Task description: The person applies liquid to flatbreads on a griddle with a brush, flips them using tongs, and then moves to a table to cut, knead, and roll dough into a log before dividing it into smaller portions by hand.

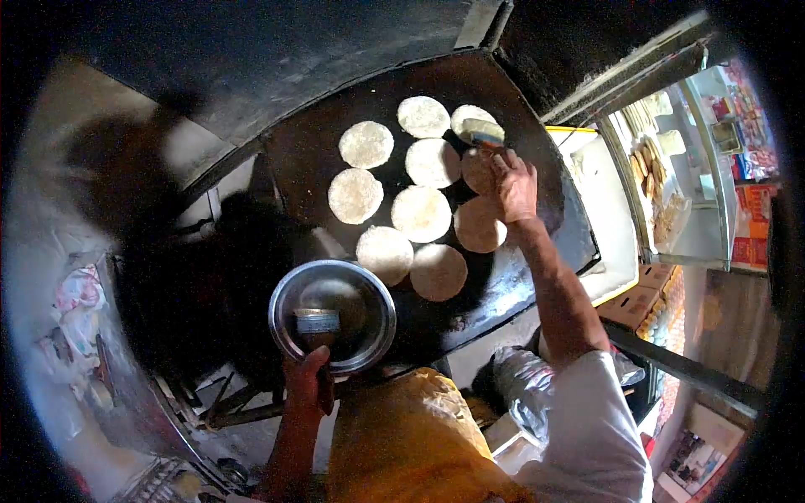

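My right hand (513, 183) is closed on the handle of a flat brush (484, 132). Its bristle end lies over the flatbread (466, 116) at the upper right of a dark griddle (306, 126). Several more round, pale flatbreads lie across the hot plate, among them one (421, 214) in the middle. My left hand (309, 373) grips the near rim of a shiny metal bowl (386, 323), thumb on top. Inside the bowl rests a second brush (318, 322), its handle pointing toward my left thumb. Whether that thumb also presses on the handle, I cannot tell.
Right of the griddle stands a white tray (608, 218) with a yellow edge. Beyond it, a glass display case (700, 159) holds long breads (647, 163). Plastic bags (520, 386) sit below my right arm. A dark metal hood (251, 59) hangs over the far side.
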Motion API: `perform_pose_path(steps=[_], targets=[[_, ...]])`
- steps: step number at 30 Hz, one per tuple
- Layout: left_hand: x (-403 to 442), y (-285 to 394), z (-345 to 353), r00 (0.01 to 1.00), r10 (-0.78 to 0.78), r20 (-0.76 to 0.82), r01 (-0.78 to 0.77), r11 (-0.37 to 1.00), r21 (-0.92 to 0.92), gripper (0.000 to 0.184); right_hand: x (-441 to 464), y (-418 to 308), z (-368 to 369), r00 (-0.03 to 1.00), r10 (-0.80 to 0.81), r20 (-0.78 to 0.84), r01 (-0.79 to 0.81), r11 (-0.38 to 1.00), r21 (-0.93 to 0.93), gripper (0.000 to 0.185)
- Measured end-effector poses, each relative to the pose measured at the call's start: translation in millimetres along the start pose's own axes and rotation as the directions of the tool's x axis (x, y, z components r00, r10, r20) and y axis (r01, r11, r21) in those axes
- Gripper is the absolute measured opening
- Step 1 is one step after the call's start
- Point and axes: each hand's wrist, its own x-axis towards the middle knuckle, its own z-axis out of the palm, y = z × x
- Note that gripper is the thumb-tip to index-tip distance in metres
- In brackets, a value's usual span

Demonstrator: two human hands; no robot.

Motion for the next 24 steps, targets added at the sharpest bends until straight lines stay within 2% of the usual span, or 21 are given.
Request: perform_pose_path(steps=[1,2,3,5,6,7,8,9,10,11,12,13,14,15,17,18,19,20,21,23,24], targets=[[3.6,1.2,-7.3,0.997,0.011,0.076,-0.013,1.0,0.019,0.057,9.2,6.6,15.1,0.995,-0.015,-0.101,0.026,0.994,0.11,0.042],[-15.9,31.9,41.0,0.994,0.09,-0.067,-0.092,0.995,-0.026,0.048,20.8,-0.2,9.3,0.99,0.0,-0.138,0.022,0.987,0.157,0.041],[-11.6,26.9,34.2,0.993,0.089,-0.073,-0.092,0.995,-0.033,0.048,33.2,-11.8,-3.4,0.985,0.015,-0.17,0.021,0.978,0.205,0.039],[0.8,1.2,2.3,0.976,0.163,-0.148,-0.156,0.986,0.055,0.048,46.6,-38.5,-18.4,0.953,-0.068,-0.295,0.135,0.968,0.214,0.035],[8.1,-10.9,-15.4,0.967,0.189,-0.172,-0.177,0.981,0.085,0.048,52.7,-53.2,-21.1,0.958,-0.1,-0.269,0.171,0.952,0.255,0.034],[15.6,-21.5,-40.7,0.842,0.539,0.024,-0.462,0.697,0.548,0.042,57.6,-64.2,-6.2,0.955,-0.136,-0.263,0.203,0.948,0.246,0.033],[14.1,-18.1,-43.8,0.758,0.624,0.192,-0.547,0.446,0.709,0.039,60.4,-69.2,22.0,0.984,-0.139,-0.115,0.163,0.958,0.236,0.041],[10.8,-5.7,-36.8,0.641,0.682,0.351,-0.593,0.151,0.791,0.037,68.2,-79.5,27.6,0.99,-0.134,0.036,0.123,0.968,0.218,0.049],[6.3,6.8,-27.3,0.899,0.435,-0.041,-0.341,0.757,0.557,0.028,74.4,-84.4,30.3,0.995,-0.096,0.04,0.089,0.984,0.151,0.046],[3.8,11.8,-24.1,0.97,0.196,-0.147,-0.142,0.938,0.317,0.025,82.3,-97.9,17.5,0.993,-0.108,0.039,0.1,0.983,0.157,0.046],[1.4,16.8,-20.9,0.969,-0.058,-0.241,0.066,0.997,0.028,0.024,80.8,-112.6,3.1,0.995,-0.104,-0.012,0.103,0.96,0.262,0.046],[2.2,15.1,-24.4,0.968,-0.036,-0.25,0.054,0.997,0.062,0.022,74.6,-125.8,-6.6,0.994,-0.091,-0.06,0.106,0.927,0.359,0.045],[6.8,11.0,-29.5,0.968,-0.025,-0.252,0.046,0.996,0.077,0.023,63.0,-139.2,-4.9,0.979,-0.188,-0.072,0.202,0.927,0.317,0.045],[11.4,7.1,-34.4,0.967,-0.013,-0.253,0.038,0.995,0.092,0.024,55.6,-154.5,-31.1,0.952,-0.305,-0.008,0.29,0.897,0.333,0.043],[19.5,-8.8,-54.1,0.944,-0.021,-0.33,0.035,0.999,0.039,0.023,41.4,-174.1,-6.5,0.913,-0.407,0.034,0.383,0.881,0.278,0.042],[22.0,-12.3,-61.8,0.934,-0.025,-0.356,0.034,0.999,0.021,0.023,43.3,-176.7,-7.8,0.93,-0.367,0.03,0.339,0.884,0.322,0.041],[25.6,-13.0,-70.0,0.97,-0.041,-0.239,0.027,0.998,-0.061,0.03,47.5,-178.4,-10.5,0.929,-0.368,0.029,0.341,0.884,0.32,0.041],[24.8,-7.1,-65.6,0.992,-0.046,-0.121,0.028,0.989,-0.147,0.065,55.3,-182.1,-20.6,0.955,-0.295,-0.016,0.282,0.892,0.352,0.041],[21.9,-2.6,-59.9,0.991,-0.048,-0.121,0.03,0.989,-0.147,0.065,58.7,-185.1,-28.5,0.976,-0.212,-0.055,0.217,0.896,0.387,0.042],[17.7,5.3,-46.3,0.985,-0.003,-0.17,-0.031,0.979,-0.201,0.063,48.7,-190.2,-35.7,0.977,-0.179,-0.112,0.209,0.898,0.388,0.039],[16.2,8.0,-40.4,0.982,0.012,-0.187,-0.053,0.974,-0.219,0.062,36.1,-190.4,-29.1,0.962,-0.266,-0.055,0.268,0.895,0.357,0.039]])
